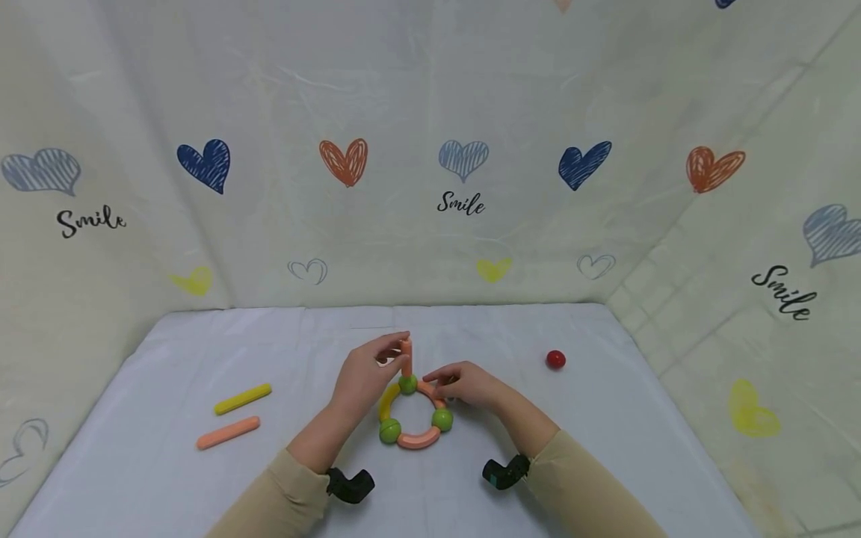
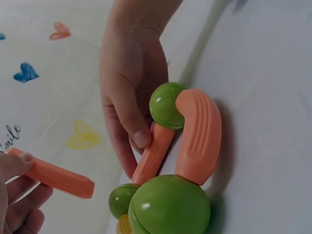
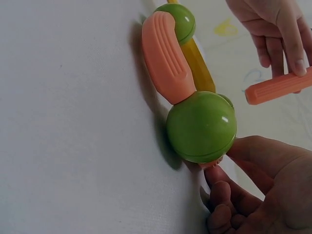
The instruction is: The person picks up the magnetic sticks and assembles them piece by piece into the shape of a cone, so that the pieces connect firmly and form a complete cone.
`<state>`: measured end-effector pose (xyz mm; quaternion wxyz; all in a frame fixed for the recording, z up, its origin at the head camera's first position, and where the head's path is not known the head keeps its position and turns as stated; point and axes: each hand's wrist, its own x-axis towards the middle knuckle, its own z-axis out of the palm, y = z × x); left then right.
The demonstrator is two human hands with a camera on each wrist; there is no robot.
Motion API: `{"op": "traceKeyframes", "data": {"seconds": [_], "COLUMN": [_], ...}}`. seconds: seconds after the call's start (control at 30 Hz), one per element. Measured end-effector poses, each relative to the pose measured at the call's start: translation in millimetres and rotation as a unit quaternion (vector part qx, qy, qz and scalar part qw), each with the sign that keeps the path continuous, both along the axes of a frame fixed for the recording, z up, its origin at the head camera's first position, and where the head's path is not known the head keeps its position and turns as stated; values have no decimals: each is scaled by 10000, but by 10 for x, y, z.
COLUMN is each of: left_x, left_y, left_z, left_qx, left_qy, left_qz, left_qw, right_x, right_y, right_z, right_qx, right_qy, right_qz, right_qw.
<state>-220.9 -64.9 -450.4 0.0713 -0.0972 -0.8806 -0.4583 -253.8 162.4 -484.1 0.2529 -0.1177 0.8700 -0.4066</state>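
Observation:
My left hand (image 1: pixel 362 379) pinches a straight orange stick (image 2: pixel 63 179) by its end between thumb and fingers. In the head view the stick stands upright, its lower end close over the far green ball (image 1: pixel 407 385) of a ring. That ring lies on the table, made of green balls joined by curved rods: a yellow rod (image 1: pixel 387 402) at left, an orange rod (image 1: pixel 418 439) in front and another orange rod (image 2: pixel 155 152) at right. My right hand (image 1: pixel 472 385) grips the right-hand orange rod, thumb and fingers on either side, beside the right green ball (image 3: pixel 201 127).
To the left on the white-covered table (image 1: pixel 511 329) lie a yellow stick (image 1: pixel 243 399) and an orange stick (image 1: pixel 228 433). A red ball (image 1: pixel 555 359) sits at the far right. A cloth wall (image 1: pixel 403 246) printed with hearts rises behind the table.

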Motion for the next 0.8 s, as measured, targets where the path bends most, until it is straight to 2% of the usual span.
{"op": "traceKeyframes", "data": {"seconds": [0.23, 0.43, 0.6, 0.8], "left_x": [26, 30, 20, 30], "left_y": [45, 69, 60, -3], "left_z": [-82, -126, -92, -20], "left_qx": [-213, -247, -39, 89], "left_qy": [-54, 12, 245, 561], "left_qz": [-81, 8, -67, 30], "left_qw": [9997, 9997, 9997, 9984], "right_x": [-1, 18, 21, 21], "right_y": [3, -8, -4, 5], "right_z": [-10, 12, 15, 22], "right_qx": [-90, -42, 0, -32], "right_qy": [4, 36, 42, 26], "right_qz": [-28, -34, -10, 1], "right_qw": [10000, 10000, 10000, 10000]}}
